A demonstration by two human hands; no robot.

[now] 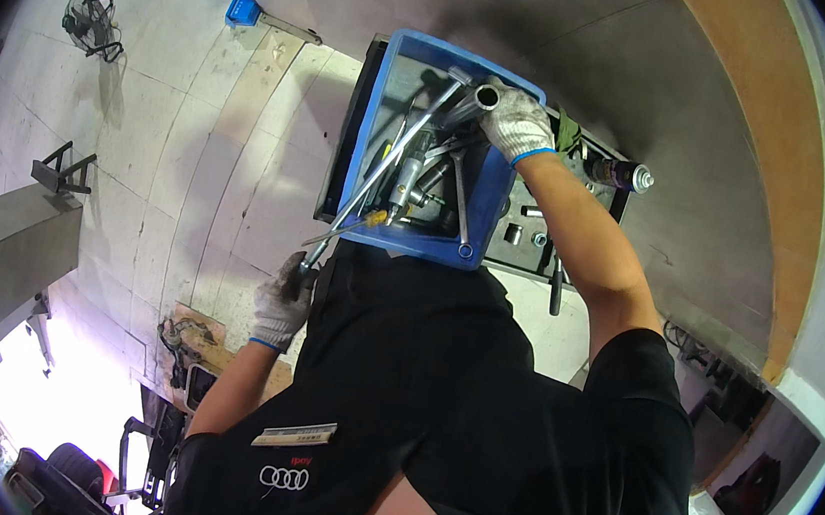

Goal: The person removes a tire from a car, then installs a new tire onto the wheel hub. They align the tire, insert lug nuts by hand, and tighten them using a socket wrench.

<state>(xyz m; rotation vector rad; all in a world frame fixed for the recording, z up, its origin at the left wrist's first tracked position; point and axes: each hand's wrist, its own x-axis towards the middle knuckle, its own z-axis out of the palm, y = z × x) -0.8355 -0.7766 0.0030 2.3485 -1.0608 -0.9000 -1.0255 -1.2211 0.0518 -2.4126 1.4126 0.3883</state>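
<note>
My left hand [284,302], in a pale knitted glove with dark, dirty fingers, is closed around the dark grip end of a long chrome breaker bar [390,158]. The bar slants across a blue plastic bin [370,124], its head near the bin's far side. At the bin's far right corner my right hand [517,124], gloved too, curls at the open end of a metal tube [470,108]; its fingertips are partly hidden. Below it in the bin lie a combination wrench [462,202], a silver air tool [407,179], a yellow-handled screwdriver [372,219] and several dark tools.
The bin rests on a dark tray or cart [333,189]. To its right are a spray can [620,174], loose sockets [514,233] and a black-handled tool [556,288]. A floor fan [93,24] stands far left, and a blue box [244,8] sits by a wall.
</note>
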